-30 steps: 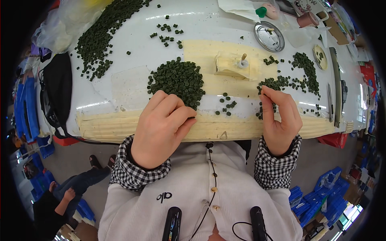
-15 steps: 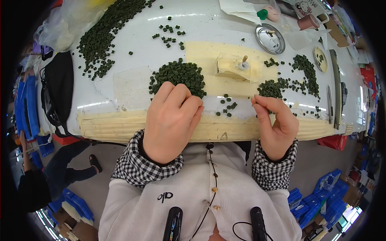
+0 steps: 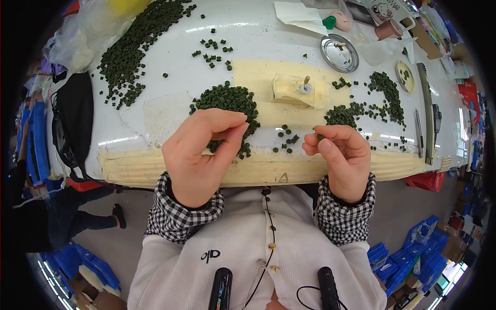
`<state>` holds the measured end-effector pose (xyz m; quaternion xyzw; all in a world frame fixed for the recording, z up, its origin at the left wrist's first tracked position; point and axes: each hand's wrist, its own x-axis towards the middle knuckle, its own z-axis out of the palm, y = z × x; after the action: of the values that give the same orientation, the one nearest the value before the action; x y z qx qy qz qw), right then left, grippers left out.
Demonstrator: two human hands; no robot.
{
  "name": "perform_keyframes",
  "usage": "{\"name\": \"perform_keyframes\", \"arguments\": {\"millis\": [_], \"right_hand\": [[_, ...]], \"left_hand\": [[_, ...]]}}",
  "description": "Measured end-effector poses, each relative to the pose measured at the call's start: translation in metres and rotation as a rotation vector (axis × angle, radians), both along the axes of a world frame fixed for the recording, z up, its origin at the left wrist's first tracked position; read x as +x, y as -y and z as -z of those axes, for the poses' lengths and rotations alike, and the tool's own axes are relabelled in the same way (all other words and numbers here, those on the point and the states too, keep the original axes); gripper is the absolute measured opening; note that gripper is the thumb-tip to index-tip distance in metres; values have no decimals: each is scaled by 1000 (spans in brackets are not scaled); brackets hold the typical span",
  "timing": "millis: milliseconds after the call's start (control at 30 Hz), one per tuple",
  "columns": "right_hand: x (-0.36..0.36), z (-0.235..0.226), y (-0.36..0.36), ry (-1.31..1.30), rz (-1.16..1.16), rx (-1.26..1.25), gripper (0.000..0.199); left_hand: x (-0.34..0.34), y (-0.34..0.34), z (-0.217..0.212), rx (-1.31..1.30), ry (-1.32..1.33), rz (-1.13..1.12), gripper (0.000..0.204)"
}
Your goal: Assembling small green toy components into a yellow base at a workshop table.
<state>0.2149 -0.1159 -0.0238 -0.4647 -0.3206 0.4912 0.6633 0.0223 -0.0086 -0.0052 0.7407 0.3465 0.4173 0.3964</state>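
My left hand (image 3: 199,155) hovers over the near side of a heap of small dark green round pieces (image 3: 227,98). Its thumb and index finger are pinched together, and whatever sits between the tips is too small to make out. My right hand (image 3: 343,157) pinches one small dark green piece (image 3: 320,137) between thumb and index finger. Between the hands lie several loose green pieces (image 3: 287,147). Beyond them, a tape-covered block (image 3: 289,93) with a short upright peg (image 3: 306,81) stands on a cream taped patch (image 3: 253,72).
A long green pile (image 3: 124,62) spreads at the far left, near a black bag (image 3: 75,119). Smaller piles (image 3: 387,95) lie right, beside a round metal lid (image 3: 339,53), a cream dish (image 3: 405,76), tweezers (image 3: 418,134) and a long metal bar (image 3: 426,103). Tape covers the table's near edge (image 3: 258,173).
My left hand has drawn out of the heap, its thumb and index finger now pinched above it. My right hand has shifted slightly left and turned, so the green piece in its fingertips shows.
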Motion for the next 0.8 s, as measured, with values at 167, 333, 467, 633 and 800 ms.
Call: {"name": "perform_keyframes", "arguments": {"millis": [167,333,467,633,800], "right_hand": [[3,-1,1,40,44,21,20],[-2,-2,-1,76,47,22,20],[-7,-5,-4,84,38,6,19],[-11,-4,-5,95,11,18,18],[-16,-8,-8,11,9,-22,17]], "left_hand": [[-23,-18,2,-828,741,160,16],[-31,-25,3,-1178,1064,265,25],[-25,-20,4,-1219,1043,254,29],[-12,-11,2,-1221,930,182,32],[-3,-2,6,-1244,802,207,26]]}}
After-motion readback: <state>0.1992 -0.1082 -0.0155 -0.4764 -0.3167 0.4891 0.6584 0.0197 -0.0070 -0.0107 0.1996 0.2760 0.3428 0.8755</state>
